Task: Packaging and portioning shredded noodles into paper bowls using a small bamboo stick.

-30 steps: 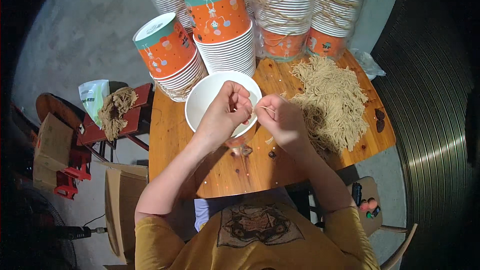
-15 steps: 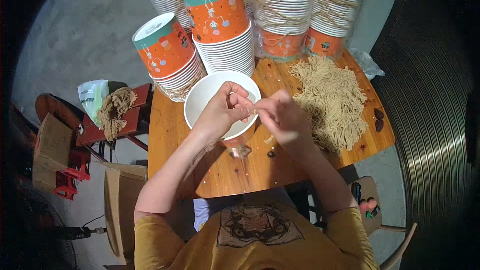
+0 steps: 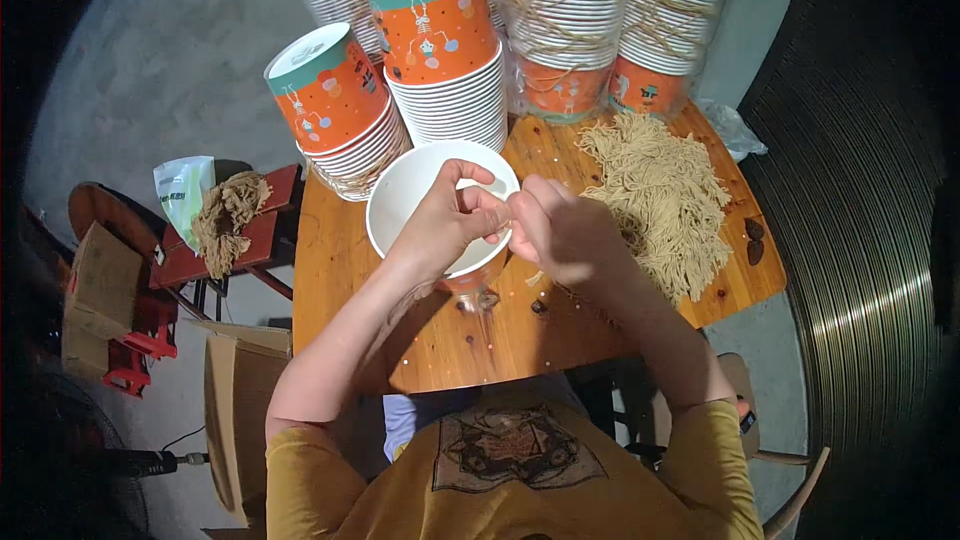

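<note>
Both my hands meet over the right side of a white-lined paper bucket (image 3: 398,202), which stands upright with an orange outer wall. My left hand (image 3: 452,220) has its thumb and fingertips pinched together. Right beside it, almost touching, is my right hand (image 3: 560,230), its fingers curled closed. A thin strand of beige string (image 3: 537,279) shows below the right hand; between the fingertips it is too fine to follow. To the right lies a large heap of beige strings (image 3: 668,202).
Behind the bucket stand two upside-down stacks of orange-and-green paper buckets (image 3: 430,35). Tall wrapped stacks (image 3: 570,10) fill the back. A red stool (image 3: 225,230) with a bundle of string (image 3: 228,220), and cardboard boxes (image 3: 105,280), are at left. A ribbed metal shutter (image 3: 860,270) curves at right.
My right hand has come in against the left fingertips, its fingers now more tightly curled. The left hand keeps its pinch, with its index finger slightly straighter.
</note>
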`<state>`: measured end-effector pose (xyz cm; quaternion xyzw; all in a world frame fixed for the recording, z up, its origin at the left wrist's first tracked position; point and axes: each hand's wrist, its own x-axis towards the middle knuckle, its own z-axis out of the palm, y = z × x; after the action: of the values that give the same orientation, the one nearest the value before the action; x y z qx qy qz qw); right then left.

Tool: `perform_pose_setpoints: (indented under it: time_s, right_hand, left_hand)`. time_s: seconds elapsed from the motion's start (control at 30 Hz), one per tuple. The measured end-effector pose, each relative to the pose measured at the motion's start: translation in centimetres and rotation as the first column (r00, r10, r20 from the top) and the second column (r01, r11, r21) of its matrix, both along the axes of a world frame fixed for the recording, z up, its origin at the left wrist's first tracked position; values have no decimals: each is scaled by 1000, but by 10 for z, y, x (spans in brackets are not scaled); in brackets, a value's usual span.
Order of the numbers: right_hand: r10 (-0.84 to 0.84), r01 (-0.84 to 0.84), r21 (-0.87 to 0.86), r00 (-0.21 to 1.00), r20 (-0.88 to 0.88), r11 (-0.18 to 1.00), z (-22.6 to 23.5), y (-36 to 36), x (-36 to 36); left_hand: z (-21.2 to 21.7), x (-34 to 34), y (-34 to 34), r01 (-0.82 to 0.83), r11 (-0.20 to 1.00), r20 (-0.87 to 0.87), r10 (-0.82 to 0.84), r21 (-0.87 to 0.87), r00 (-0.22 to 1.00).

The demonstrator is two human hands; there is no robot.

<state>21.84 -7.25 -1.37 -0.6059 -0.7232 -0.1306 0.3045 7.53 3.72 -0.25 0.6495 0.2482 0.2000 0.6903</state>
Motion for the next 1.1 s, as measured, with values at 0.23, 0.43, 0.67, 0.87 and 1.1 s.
perform_pose_setpoints:
  time_s: [0.23, 0.43, 0.67, 0.87, 1.1]
  right_hand:
    - [-270, -385, -398, 345, -899, 833, 5, 6, 12]
    - [-108, -398, -203, 247, -963, 895, -1, -3, 10]
    - [111, -155, -9, 747, -656, 988, -17, -9, 5]
    - [-107, -456, -144, 106, -989, 878, -13, -5, 15]
    - [-121, -488, -118, 25, -992, 865, -7, -10, 13]
  left_hand:
    - [7, 3, -6, 33, 999, -41, -32, 25, 999]
    - [4, 1, -2, 51, 998, -18, -51, 24, 999]
    - [5, 3, -4, 43, 999, -28, -42, 30, 999]
    - [3, 2, -4, 63, 997, -25, -62, 38, 998]
    - [4, 4, -6, 72, 997, -32, -71, 25, 997]
